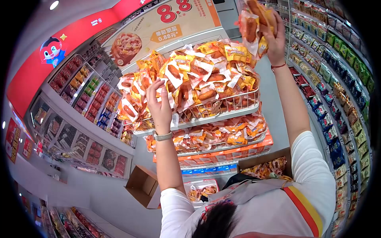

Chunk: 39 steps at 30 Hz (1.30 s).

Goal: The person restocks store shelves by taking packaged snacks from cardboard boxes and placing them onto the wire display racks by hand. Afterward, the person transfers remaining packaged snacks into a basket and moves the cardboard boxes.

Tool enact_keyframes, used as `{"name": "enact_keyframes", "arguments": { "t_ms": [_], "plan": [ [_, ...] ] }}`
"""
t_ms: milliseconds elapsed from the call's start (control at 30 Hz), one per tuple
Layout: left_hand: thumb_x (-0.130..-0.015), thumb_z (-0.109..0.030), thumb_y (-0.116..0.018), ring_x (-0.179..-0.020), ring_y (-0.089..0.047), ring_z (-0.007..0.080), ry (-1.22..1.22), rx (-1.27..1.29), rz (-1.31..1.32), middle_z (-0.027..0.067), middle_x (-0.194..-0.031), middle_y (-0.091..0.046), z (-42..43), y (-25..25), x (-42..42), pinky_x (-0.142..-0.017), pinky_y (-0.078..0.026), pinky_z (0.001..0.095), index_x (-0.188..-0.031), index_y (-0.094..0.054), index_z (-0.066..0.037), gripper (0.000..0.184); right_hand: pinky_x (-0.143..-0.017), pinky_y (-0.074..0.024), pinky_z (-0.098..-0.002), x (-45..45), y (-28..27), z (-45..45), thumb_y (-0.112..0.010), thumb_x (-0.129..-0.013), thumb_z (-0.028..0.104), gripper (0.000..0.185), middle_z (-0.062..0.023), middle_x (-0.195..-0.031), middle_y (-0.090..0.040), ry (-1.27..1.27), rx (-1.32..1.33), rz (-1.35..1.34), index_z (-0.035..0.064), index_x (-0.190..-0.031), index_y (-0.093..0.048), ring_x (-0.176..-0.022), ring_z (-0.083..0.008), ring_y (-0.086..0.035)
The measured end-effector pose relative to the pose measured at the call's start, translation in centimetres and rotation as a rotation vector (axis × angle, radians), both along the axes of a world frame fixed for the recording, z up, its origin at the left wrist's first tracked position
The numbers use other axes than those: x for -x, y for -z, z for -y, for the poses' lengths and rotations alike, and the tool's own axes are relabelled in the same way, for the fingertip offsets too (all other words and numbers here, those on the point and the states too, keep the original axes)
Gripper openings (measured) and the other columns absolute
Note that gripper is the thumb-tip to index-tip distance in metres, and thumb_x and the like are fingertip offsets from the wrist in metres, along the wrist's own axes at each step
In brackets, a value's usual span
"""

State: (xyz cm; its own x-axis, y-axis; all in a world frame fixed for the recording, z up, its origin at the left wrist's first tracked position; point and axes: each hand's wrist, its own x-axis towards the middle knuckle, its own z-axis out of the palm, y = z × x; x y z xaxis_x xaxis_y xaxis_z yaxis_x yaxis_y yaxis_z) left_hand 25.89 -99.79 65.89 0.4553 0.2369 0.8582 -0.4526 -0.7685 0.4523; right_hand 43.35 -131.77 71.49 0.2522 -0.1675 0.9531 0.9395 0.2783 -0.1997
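Observation:
My right hand [274, 37] is raised at the top right, closed round several snack packets [250, 27] with brown sausage-shaped pieces showing through the clear wrapping. It is above the right end of a wire rack basket [222, 111], heaped with the same kind of yellow, white and clear packets [206, 75]. At the basket's left front, my left hand [159, 109] has its fingers stretched out over the heap, apparently holding nothing. Whether its fingertips touch the packets I cannot tell. A watch [163, 137] is on that wrist.
Lower rack tiers [214, 139] hold more packets. An open cardboard box [287, 154] with packets stands close by my body, and another carton [143, 186] lies at lower left. A large price sign [166, 29] rises behind the basket. Stocked shelves [333, 99] line the right.

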Motion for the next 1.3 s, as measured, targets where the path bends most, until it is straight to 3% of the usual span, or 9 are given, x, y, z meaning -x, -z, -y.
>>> {"name": "enact_keyframes", "arguments": {
  "t_ms": [167,333,600,800,900,967,1033,1167,1300],
  "plan": [
    [-0.090,-0.011,-0.051,-0.101,-0.054,0.0208,0.081,0.206,0.003,0.0107,-0.105,-0.058,-6.3,1.3,-1.8,-0.090,-0.041,0.0325,-0.101,-0.059,0.001,0.019,-0.105,-0.0053,-0.0658,-1.7,5.8,-10.8,-0.054,-0.079,0.036,0.066,-0.0057,-0.148,-0.025,0.750,1.333,-0.042,0.0267,-0.140,-0.032,-0.138,-0.0362,-0.011],
    [-0.088,-0.014,-0.053,-0.106,-0.053,0.0241,0.012,0.042,0.001,0.0117,-0.109,-0.057,-10.0,-1.0,-4.2,-0.096,-0.037,0.0355,-0.104,-0.060,-0.001,0.021,-0.107,-0.0058,-0.0625,-3.8,6.2,-9.7,-0.056,-0.079,0.054,0.071,-0.0078,-0.148,-0.024,0.614,1.226,-0.009,0.0271,-0.140,-0.031,-0.138,-0.0353,-0.012],
    [-0.089,-0.044,-0.048,-0.130,-0.030,0.0359,-0.254,-0.280,-0.266,0.0216,-0.139,-0.033,-16.9,-4.2,-14.2,-0.106,-0.024,0.0443,-0.132,-0.044,-0.011,0.054,-0.103,-0.0247,-0.0426,-2.8,5.0,-6.1,-0.063,-0.079,0.031,0.047,-0.0074,-0.134,-0.042,0.690,0.726,0.120,0.0185,-0.123,-0.054,-0.125,-0.0292,-0.035],
    [-0.084,-0.063,-0.041,-0.135,-0.023,0.0335,-0.326,-0.442,-0.569,0.0158,-0.146,-0.027,-17.2,-3.6,-18.3,-0.108,-0.020,0.0451,-0.141,-0.030,-0.015,0.076,-0.107,-0.0210,-0.0438,-6.7,6.7,-5.8,-0.055,-0.084,0.046,0.054,-0.0097,-0.142,-0.035,0.772,0.618,-0.138,0.0199,-0.132,-0.046,-0.129,-0.0314,-0.032],
    [-0.090,-0.053,-0.043,-0.130,-0.034,0.0327,-0.018,-0.301,-0.640,0.0205,-0.140,-0.037,-18.1,-5.1,-17.7,-0.106,-0.026,0.0370,-0.139,-0.032,-0.006,0.070,-0.106,-0.0261,-0.0402,-6.2,8.7,-7.2,-0.050,-0.089,0.045,0.052,-0.0120,-0.141,-0.037,0.849,0.972,-0.256,0.0183,-0.133,-0.043,-0.128,-0.0310,-0.036],
    [-0.093,-0.046,-0.042,-0.128,-0.037,0.0316,0.019,-0.220,-0.607,0.0204,-0.138,-0.039,-17.1,-6.0,-15.1,-0.105,-0.028,0.0338,-0.137,-0.034,0.000,0.064,-0.101,-0.0336,-0.0358,-8.6,8.6,-4.6,-0.048,-0.093,0.037,0.042,-0.0108,-0.134,-0.045,0.612,0.811,0.175,0.0148,-0.128,-0.048,-0.124,-0.0285,-0.041],
    [-0.093,-0.038,-0.047,-0.120,-0.045,0.0277,-0.102,-0.390,-0.321,0.0188,-0.129,-0.049,-13.8,-5.1,-10.0,-0.099,-0.035,0.0352,-0.131,-0.043,0.000,0.053,-0.102,-0.0333,-0.0324,-5.2,8.0,-1.5,-0.048,-0.095,0.026,0.042,-0.0156,-0.135,-0.044,0.332,0.575,-0.298,0.0033,-0.130,-0.046,-0.125,-0.0238,-0.042],
    [-0.093,-0.017,-0.041,-0.065,-0.051,0.0162,0.377,-0.159,0.201,0.0093,-0.068,-0.055,-6.7,13.2,2.4,-0.065,-0.042,0.0272,-0.101,-0.056,0.004,0.027,-0.105,-0.0284,-0.0312,1.1,18.9,9.4,-0.041,-0.097,0.035,0.047,-0.0167,-0.133,-0.046,0.384,0.378,-0.639,0.0044,-0.132,-0.043,-0.124,-0.0204,-0.042],
    [-0.097,-0.018,-0.042,-0.079,-0.053,0.0126,0.305,0.846,-0.971,0.0050,-0.086,-0.056,4.5,39.1,11.2,-0.072,-0.044,0.0253,-0.112,-0.055,0.002,0.028,-0.102,-0.0332,-0.0365,5.9,45.9,24.8,-0.057,-0.086,0.040,0.058,-0.0177,-0.131,-0.046,1.021,0.637,-1.230,0.0010,-0.128,-0.046,-0.123,-0.0288,-0.043]
  ]
}}
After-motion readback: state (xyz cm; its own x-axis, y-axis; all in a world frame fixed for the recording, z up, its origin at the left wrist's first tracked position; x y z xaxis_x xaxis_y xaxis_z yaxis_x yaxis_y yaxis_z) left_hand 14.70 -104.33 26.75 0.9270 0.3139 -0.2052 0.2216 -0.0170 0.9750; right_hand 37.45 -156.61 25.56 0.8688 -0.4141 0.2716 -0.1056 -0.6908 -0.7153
